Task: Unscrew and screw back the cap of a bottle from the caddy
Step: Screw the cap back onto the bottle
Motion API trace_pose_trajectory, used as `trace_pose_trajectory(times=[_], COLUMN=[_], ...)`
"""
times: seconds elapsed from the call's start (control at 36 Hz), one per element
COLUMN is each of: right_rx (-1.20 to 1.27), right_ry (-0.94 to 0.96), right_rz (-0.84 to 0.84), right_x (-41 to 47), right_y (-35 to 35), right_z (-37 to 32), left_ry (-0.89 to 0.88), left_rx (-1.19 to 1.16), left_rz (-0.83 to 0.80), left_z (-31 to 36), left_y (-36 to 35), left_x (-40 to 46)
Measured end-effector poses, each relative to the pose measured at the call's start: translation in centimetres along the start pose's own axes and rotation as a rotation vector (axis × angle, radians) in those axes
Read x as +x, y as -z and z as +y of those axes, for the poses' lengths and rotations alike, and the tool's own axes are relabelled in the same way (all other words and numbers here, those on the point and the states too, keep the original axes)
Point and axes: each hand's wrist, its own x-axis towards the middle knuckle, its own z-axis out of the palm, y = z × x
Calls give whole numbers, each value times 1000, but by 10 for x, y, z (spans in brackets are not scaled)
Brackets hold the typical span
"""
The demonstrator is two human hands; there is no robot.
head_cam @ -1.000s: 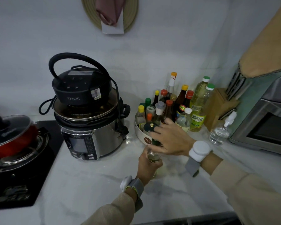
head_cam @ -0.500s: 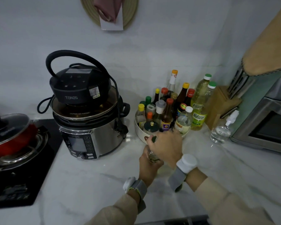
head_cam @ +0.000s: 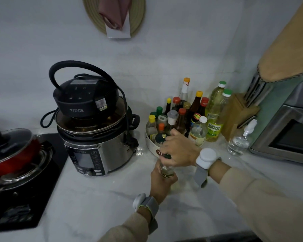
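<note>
A small clear glass bottle (head_cam: 166,170) with pale liquid stands on the white counter just in front of the round white caddy (head_cam: 151,147). My left hand (head_cam: 162,185) wraps around the bottle's body from below. My right hand (head_cam: 179,149) covers the top of the bottle, fingers closed on its dark green cap (head_cam: 168,155), of which only an edge shows. The caddy is packed with several sauce and seasoning bottles.
A steel pressure cooker (head_cam: 94,142) with a black lid unit stands to the left, with a red pot (head_cam: 10,152) on the black hob beyond it. Oil bottles (head_cam: 215,117), a knife block (head_cam: 238,116), a pump bottle (head_cam: 239,143) and an oven (head_cam: 290,137) stand to the right.
My right hand twisted on the cap: it swung down over the bottle top, then back, with the wrist now further right. The left hand keeps its hold on the bottle.
</note>
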Motion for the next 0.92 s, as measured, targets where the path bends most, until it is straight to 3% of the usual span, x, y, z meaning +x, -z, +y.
trace_pose_trajectory(times=[0.19,0.42,0.53,0.75,0.92], right_rx=[-65,-146,-108,-23,136], right_ry=[-547,-767,-637,-14,103], right_rz=[107,33,40,-33,-136], right_x=[-8,-2,-10,-12,9], right_y=[-13,-10,-8,9,4], right_z=[-35,-50,-43,3,1], left_ry=[2,13,25,27,57], left_rx=[6,28,29,31,26], left_rz=[8,14,7,-65,-48], left_z=[-1,4,4,6,1], left_y=[0,0,1,5,4], left_x=[1,0,-1,3,3])
